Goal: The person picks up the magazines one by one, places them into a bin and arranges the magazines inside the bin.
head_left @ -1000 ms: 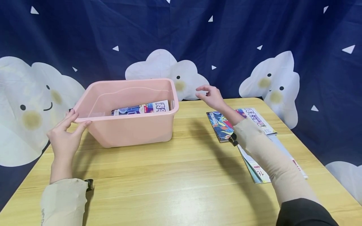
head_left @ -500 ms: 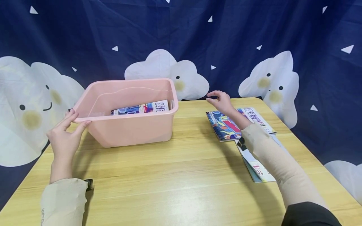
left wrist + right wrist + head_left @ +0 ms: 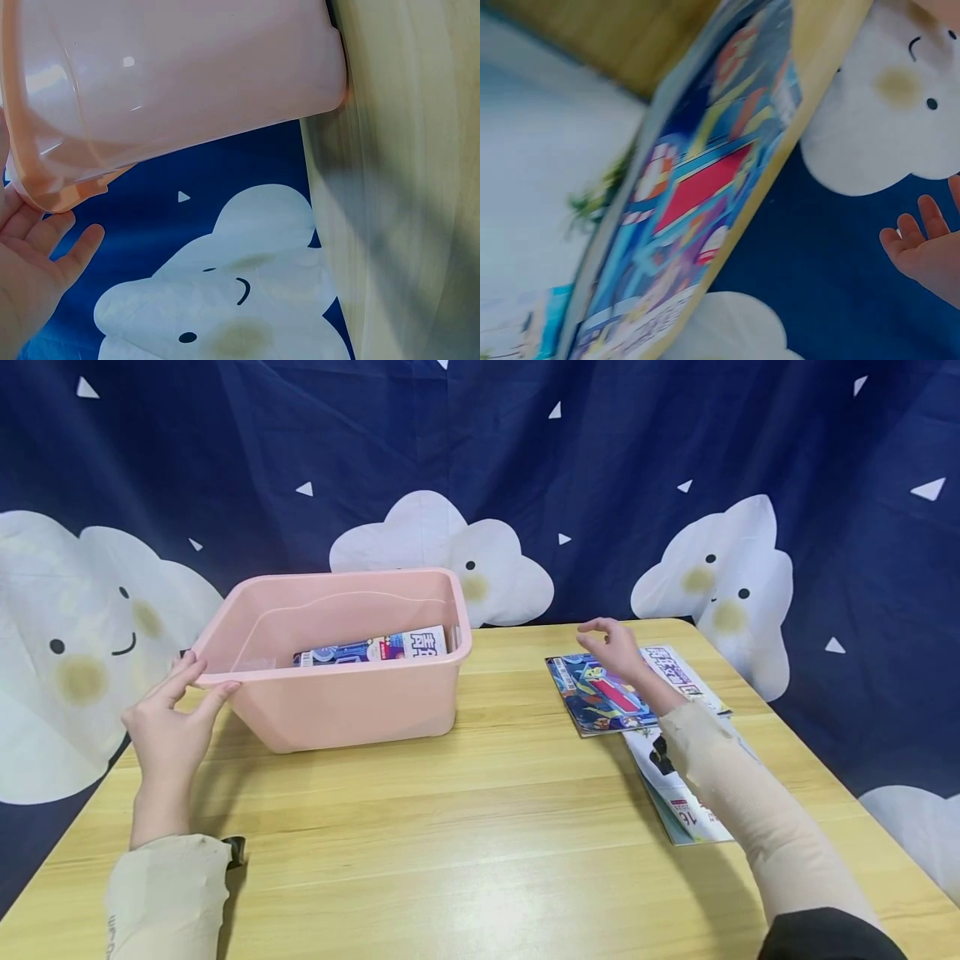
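A pink plastic storage bin point(image 3: 360, 712) stands on the left of the table. My left hand point(image 3: 171, 731) holds its near left corner, thumb outside and fingers at the rim; the left wrist view shows this rim point(image 3: 64, 201) too. Inside the bin lies a magazine point(image 3: 375, 648) with a blue and white cover, partly hidden by the front wall. My right hand point(image 3: 618, 650) hovers over the far end of a colourful magazine point(image 3: 596, 697), holding nothing, fingers loosely bent. Under that magazine's near edge lies a paler magazine point(image 3: 678, 806), partly covered by the right forearm.
The wooden table point(image 3: 420, 835) extends between the bin and the magazines. Behind it hangs a dark blue curtain point(image 3: 600, 460) printed with white clouds. Black clips or straps point(image 3: 236, 852) sit at the sleeve ends.
My right hand has moved right and slightly down, away from the bin and over the colourful magazine. The left hand and the bin have stayed in place.
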A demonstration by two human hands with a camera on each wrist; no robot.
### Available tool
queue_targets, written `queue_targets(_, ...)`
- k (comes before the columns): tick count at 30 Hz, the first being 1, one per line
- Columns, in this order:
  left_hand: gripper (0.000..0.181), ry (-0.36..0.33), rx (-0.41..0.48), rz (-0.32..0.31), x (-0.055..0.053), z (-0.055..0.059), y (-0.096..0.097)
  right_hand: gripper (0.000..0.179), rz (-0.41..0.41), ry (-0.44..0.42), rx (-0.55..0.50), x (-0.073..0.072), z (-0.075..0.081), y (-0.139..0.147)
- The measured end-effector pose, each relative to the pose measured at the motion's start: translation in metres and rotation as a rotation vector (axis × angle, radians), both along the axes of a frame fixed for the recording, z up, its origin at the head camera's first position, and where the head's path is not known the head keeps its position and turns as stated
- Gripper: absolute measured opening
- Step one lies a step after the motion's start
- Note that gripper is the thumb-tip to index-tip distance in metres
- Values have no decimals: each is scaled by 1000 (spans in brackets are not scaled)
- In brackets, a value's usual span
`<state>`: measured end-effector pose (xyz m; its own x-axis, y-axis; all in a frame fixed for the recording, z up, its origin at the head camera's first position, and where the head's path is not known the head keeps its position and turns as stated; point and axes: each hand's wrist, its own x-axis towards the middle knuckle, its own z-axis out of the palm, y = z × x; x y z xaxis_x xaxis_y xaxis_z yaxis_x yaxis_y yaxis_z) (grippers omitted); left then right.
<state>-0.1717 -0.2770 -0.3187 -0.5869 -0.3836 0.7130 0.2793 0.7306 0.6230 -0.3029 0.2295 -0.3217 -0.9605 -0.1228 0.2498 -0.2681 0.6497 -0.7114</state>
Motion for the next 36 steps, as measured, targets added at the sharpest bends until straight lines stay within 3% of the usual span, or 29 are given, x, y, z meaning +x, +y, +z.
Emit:
queue_targets(15, 45, 2, -20, 7, 1, -1, 0, 31, -110, -101, 118, -11, -23, 48)
queue_targets(36, 44, 1, -13, -2, 1, -2, -1, 41, -217, -330, 221, -4, -46, 108)
